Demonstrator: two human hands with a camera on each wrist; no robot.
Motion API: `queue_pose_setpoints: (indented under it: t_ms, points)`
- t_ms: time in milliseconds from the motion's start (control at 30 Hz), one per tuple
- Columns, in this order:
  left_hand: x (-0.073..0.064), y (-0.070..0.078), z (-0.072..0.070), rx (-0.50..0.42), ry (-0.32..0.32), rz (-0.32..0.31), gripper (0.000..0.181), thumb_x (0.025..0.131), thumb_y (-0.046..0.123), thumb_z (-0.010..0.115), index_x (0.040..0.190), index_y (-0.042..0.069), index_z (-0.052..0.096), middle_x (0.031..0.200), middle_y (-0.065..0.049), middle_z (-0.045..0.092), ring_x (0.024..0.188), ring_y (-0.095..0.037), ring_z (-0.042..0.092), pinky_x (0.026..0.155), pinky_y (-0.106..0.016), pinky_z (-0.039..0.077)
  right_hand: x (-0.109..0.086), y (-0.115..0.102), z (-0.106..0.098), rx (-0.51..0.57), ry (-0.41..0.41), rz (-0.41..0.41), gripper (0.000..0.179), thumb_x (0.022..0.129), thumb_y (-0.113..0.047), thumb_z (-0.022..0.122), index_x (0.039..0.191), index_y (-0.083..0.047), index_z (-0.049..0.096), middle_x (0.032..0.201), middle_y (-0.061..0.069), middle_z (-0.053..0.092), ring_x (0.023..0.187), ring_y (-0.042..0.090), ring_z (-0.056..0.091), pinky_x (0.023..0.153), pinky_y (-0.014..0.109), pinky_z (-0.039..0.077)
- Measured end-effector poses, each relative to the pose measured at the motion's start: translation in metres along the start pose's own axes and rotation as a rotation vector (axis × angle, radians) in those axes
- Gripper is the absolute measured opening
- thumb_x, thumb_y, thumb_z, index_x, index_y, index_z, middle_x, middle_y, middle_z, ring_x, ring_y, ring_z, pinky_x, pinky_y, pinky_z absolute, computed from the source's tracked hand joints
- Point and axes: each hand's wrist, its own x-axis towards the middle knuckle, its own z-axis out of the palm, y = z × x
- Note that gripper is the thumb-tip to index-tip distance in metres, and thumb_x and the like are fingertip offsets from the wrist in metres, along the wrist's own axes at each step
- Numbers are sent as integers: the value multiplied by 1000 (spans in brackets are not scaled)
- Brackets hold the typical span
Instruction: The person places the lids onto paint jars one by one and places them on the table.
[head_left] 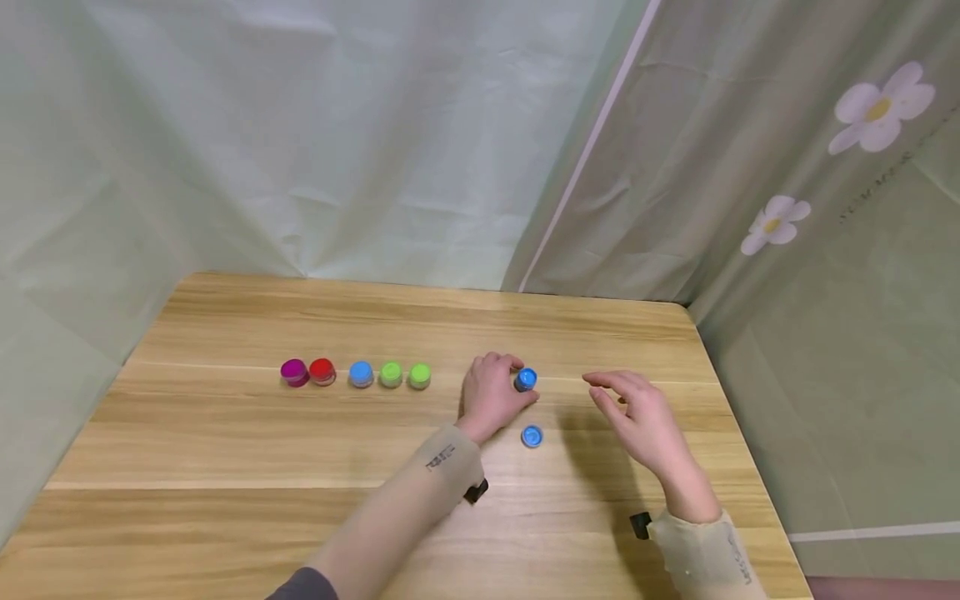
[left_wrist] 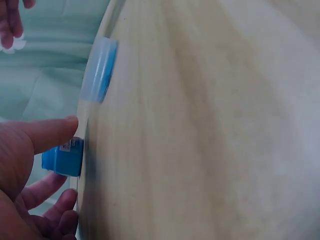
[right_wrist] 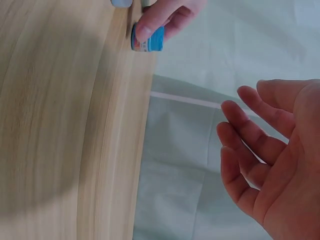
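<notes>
Thumb and fingers of my left hand (head_left: 491,392) pinch a small blue jar (head_left: 526,380) from both sides, standing on the wooden table. A label shows on its side in the left wrist view, where the jar (left_wrist: 69,157) has a narrower neck facing away from the wood. Nearer to me lies a round blue lid (head_left: 532,436); close up, this lid (left_wrist: 100,70) has a clear, whitish part and a blue edge. My right hand (head_left: 645,421) hovers over the table's right side, fingers loosely bent and holding nothing.
To the left stands a row of small jars: a purple one (head_left: 295,372), a red one (head_left: 322,372), a light blue one (head_left: 361,374) and two green ones (head_left: 391,374). Curtains (head_left: 420,167) hang behind and beside the wooden table (head_left: 225,517).
</notes>
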Motion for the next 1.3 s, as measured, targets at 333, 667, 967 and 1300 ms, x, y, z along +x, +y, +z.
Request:
queue_pose_setpoints:
  t_ms: [333,667,967,1300]
  points:
    - [0,5,-1,2,12,-26,43,86,40,92,117,16,73,114,-3,66,105,-24,53,97,-42,45,0,-3,4,14,-8,0,26,109,-27,66,131,-15,76,131,7,73,121,30,67,87,57,60]
    - [1,-3,-9,-161,-8,-36,38,90,30,89,120,14,74,111,0,71,103,-21,60,93,-41,51,0,-2,8,12,-6,-21,25,109,-26,66,129,-15,77,126,5,74,114,27,70,84,54,61]
    - [-4,-21,-27,-420,-26,29,36,93,20,84,125,13,69,112,1,69,106,-21,63,94,-40,54,0,-2,17,20,-37,-29,23,109,-23,67,128,-16,77,123,2,75,110,23,71,84,54,60]
    - [-27,-27,-87,-617,43,166,36,96,22,83,130,13,72,112,0,70,106,-20,60,81,-29,50,4,-8,25,21,-21,-109,22,105,-16,71,126,-15,78,117,-1,77,102,17,71,80,48,60]
